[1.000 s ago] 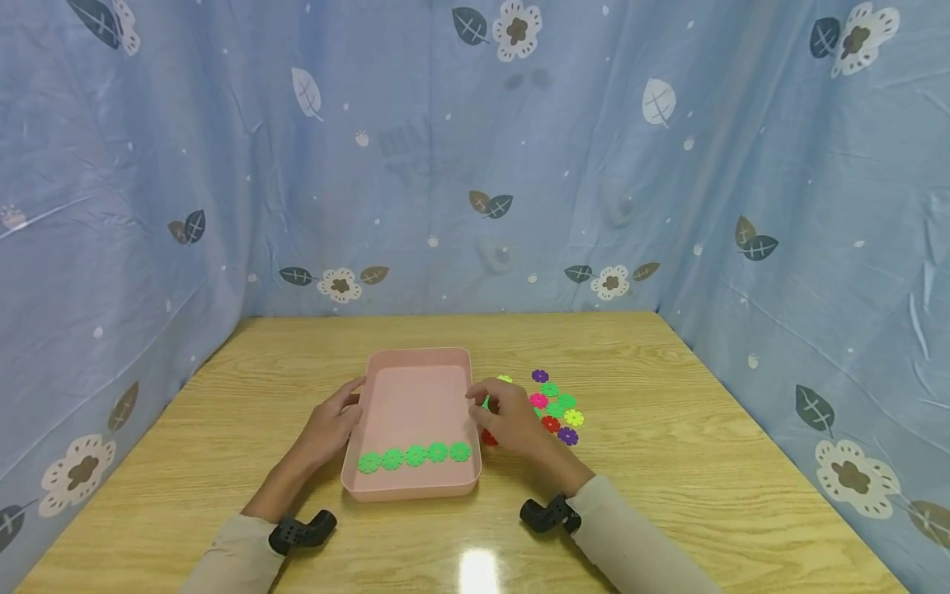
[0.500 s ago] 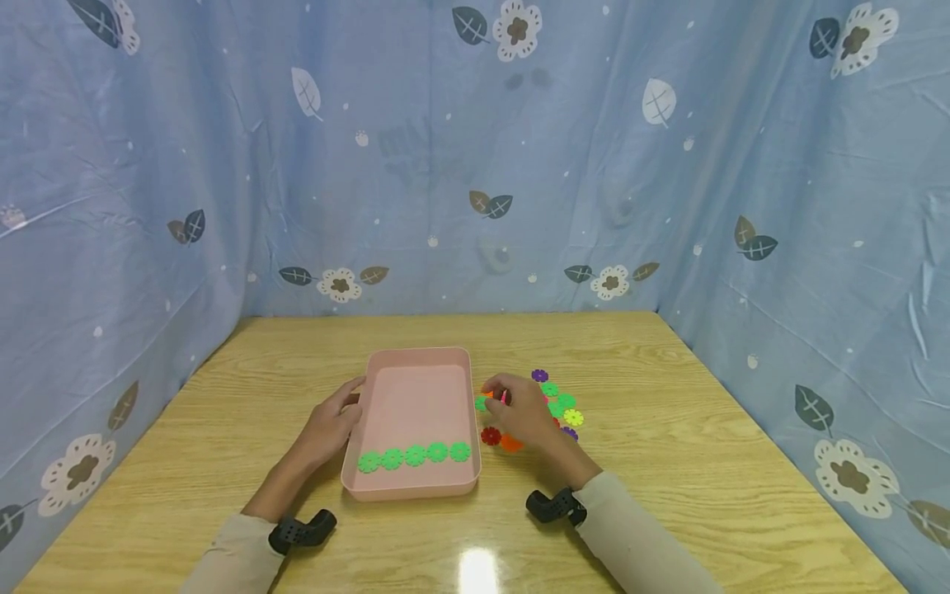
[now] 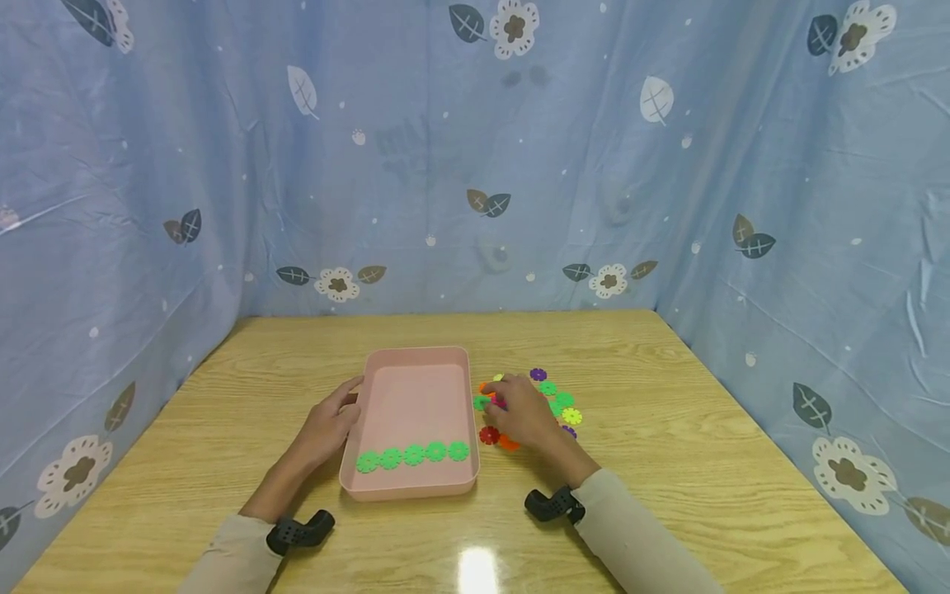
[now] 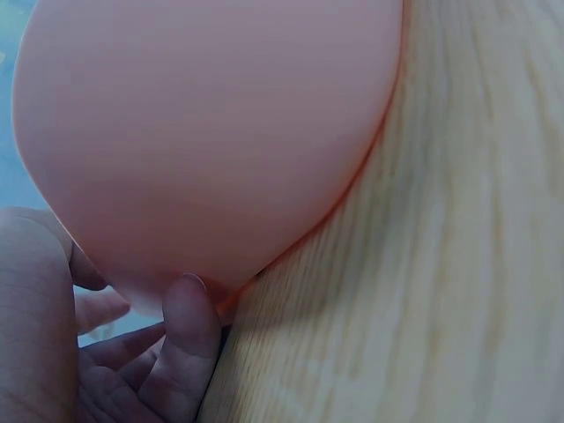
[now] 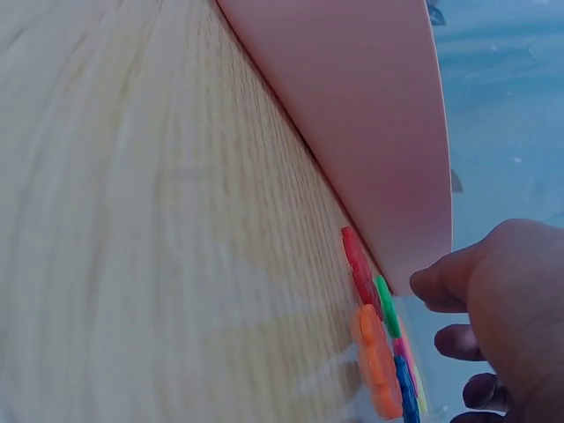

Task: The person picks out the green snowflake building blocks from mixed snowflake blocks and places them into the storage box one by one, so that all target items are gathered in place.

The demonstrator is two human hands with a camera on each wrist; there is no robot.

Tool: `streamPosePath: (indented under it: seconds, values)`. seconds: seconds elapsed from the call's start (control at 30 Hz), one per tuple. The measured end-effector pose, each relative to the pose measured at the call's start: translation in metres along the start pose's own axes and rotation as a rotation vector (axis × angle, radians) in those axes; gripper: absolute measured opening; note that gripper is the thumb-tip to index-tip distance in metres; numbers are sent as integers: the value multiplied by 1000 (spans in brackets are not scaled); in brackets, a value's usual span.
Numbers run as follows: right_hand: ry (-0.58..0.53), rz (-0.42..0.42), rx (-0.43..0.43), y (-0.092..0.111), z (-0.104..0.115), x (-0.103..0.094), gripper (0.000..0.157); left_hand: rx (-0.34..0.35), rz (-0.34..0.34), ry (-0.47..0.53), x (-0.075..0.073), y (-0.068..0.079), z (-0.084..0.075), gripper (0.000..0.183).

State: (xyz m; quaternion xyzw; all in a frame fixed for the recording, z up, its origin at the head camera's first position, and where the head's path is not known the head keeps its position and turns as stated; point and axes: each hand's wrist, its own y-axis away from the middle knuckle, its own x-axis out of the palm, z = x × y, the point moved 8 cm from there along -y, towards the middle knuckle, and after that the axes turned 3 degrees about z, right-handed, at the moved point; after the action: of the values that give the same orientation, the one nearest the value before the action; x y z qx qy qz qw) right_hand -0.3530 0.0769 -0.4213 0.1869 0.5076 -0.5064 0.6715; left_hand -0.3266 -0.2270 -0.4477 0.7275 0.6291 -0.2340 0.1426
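A pink rectangular tray (image 3: 416, 396) lies on the table, with a row of several green notched snowflake discs (image 3: 414, 454) along its near end. My left hand (image 3: 332, 422) rests against the tray's outer left wall. In the left wrist view its thumb (image 4: 192, 322) touches that wall. Right of the tray, my right hand (image 3: 523, 412) hovers over loose coloured discs, its fingers loosely bent. A green disc (image 3: 482, 403) and a pink one lie under its fingertips. The right wrist view shows nothing between thumb and fingers. Some discs are hidden beneath this hand.
Near the right hand lie a red disc (image 3: 489, 435), an orange disc (image 3: 509, 443), a yellow disc (image 3: 572, 417) and a purple disc (image 3: 538, 374). A wooden table (image 3: 668, 495) carries everything. Blue patterned curtains (image 3: 416, 165) close off the back and sides.
My right hand has moved from the tray's right edge rightward over the loose discs, and its fingers have lowered among them. The left hand and the tray have stayed in place.
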Motion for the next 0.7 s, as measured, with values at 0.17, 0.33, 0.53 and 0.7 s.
streamPosePath:
  seconds: [0.17,0.33,0.53,0.7]
  values:
    - [36,28,-38,-1,2,4,32,6,5,8,-2,0,-2,59]
    - [82,5,-92,-3,3,7,28,9,9,16,-3,1,-4,59]
    - [67,-3,-114,-4,3,10,22,4,9,17,-2,2,-4,59]
    - [11,5,-94,-5,1,10,19,1,11,18,-2,1,-3,59]
